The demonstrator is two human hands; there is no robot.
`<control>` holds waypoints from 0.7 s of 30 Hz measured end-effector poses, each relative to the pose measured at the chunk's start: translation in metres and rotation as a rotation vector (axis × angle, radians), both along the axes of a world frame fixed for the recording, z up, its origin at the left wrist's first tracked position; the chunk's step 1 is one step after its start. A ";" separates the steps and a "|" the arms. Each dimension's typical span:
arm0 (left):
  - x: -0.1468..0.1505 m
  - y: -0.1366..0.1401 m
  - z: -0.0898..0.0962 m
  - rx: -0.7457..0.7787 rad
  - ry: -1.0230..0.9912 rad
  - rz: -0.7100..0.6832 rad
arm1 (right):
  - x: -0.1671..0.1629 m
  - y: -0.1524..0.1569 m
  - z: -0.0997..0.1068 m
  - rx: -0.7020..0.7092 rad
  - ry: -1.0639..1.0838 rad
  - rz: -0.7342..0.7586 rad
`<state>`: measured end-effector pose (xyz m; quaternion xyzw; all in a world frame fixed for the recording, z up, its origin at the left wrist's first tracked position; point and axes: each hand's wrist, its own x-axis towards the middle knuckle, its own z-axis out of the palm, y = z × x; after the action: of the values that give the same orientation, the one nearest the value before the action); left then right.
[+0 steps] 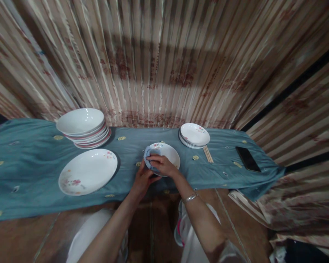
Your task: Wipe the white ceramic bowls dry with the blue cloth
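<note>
A small white plate (170,152) with a floral print is held over the front part of the cloth-covered table. My left hand (143,179) grips its near left rim from the side and below. My right hand (162,165) presses a light blue cloth (151,151) against the plate's left inner rim, with the fingers bent over it. A silver bangle (191,197) circles my right wrist. Part of the plate is hidden behind my right hand.
To the left, a large oval plate (90,171) lies before a stack of bowls (80,122). Several small plates (194,134) are stacked at right, with chopsticks (208,154) beside them. A black phone (247,159) rests farther right on the teal tablecloth (222,175). A pleated curtain (159,73) hangs behind.
</note>
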<state>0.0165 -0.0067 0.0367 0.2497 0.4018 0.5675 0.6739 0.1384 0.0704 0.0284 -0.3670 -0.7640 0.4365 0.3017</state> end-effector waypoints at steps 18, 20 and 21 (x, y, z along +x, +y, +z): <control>-0.002 0.000 0.003 -0.020 0.040 -0.028 | 0.052 -0.024 0.040 0.014 -0.686 -0.203; -0.002 0.000 0.001 -0.024 0.044 -0.025 | 0.051 -0.023 0.039 0.074 -0.796 -0.274; -0.002 0.000 0.000 -0.023 0.042 -0.024 | 0.050 -0.021 0.037 0.102 -0.834 -0.306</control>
<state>0.0144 -0.0065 0.0369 0.2586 0.4196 0.5492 0.6748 0.1886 0.0491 0.0656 -0.6052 -0.7778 0.1633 0.0468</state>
